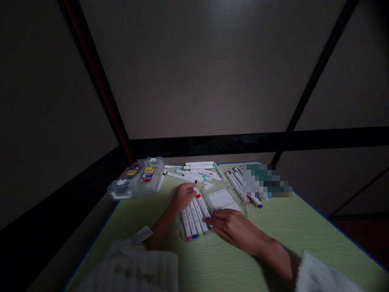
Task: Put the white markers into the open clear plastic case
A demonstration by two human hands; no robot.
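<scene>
Red-banded marker [203, 207], between the left and right edges of the table [206, 263], is best kept parallel to the row of markers [192, 219], left grip [182, 197] pinching its far end, right grip [233, 227], whose closure I cannot tell, lightly guiding its near end.

Dark strips [209, 147] frame dim grey walls [197, 81] behind a blue-edged, pale green table [209, 267].

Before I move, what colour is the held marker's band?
The marker has a red band, clearest in head view.
</scene>
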